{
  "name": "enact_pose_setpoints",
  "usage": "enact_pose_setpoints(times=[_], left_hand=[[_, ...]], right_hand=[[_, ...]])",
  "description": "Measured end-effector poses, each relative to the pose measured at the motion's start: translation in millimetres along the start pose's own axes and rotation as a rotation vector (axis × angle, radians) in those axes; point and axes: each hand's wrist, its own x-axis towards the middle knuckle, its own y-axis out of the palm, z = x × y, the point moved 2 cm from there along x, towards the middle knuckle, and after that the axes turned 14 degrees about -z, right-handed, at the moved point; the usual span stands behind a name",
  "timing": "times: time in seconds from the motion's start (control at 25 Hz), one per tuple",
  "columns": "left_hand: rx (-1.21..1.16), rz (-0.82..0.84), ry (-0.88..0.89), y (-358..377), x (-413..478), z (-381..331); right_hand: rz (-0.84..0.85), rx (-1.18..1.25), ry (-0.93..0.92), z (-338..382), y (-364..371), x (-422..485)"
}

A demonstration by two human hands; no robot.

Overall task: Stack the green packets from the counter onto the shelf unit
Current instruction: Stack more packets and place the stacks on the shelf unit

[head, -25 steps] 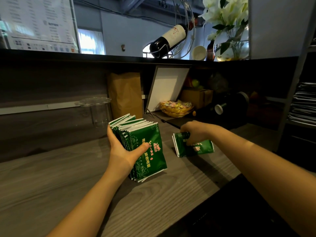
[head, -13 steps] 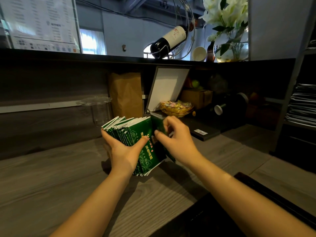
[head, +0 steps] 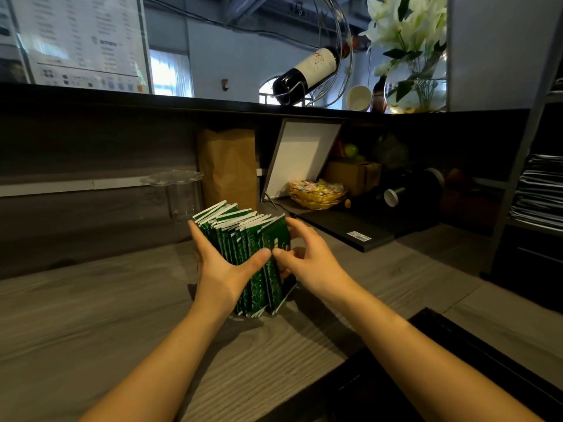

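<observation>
I have the whole bundle of green packets (head: 243, 239) standing on edge on the desk (head: 91, 315), about midway between its front edge and the back panel, just in front of the brown paper bag (head: 228, 169) and the glass (head: 179, 196). My left hand (head: 222, 269) is wrapped round the left face of the bundle, its fingers (head: 195, 236) behind the packets and the thumb pressed across the near side. My right hand (head: 310, 263) closes on the opposite face, fingers curled round the far right edge and the thumb meeting my left thumb at the front. Both hands grip the packets between them and neither holds anything else

The tops are fanned and uneven, with white edges sticking up at different heights, so I judge this to be the gathering and squaring step; nothing has reached the shelf unit (head: 520, 166), which stands off the right end of the desk, well apart from my hands. I see no loose packets elsewhere on the desk

Next I would tap the bundle level against the desk, tighten the squeeze from both sides so the slippery middle ones cannot slide out, then lift and carry it right. The likely trouble is the bundle bowing and spilling in the middle once it leaves the desk
</observation>
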Motion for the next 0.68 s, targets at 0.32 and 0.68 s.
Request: enact_pose_setpoints(times=[0.32, 0.68], left_hand=[[-0.06, 0.14, 0.003, -8.0, 9.5, 7.5], [-0.122, 0.298, -0.054, 1.3, 8.8, 6.0]], right_hand=[[-0.008, 0.286, 0.216, -1.9, -5.6, -1.2], [0.082, 0.744, 0.601, 4.6, 38.8, 43.2]])
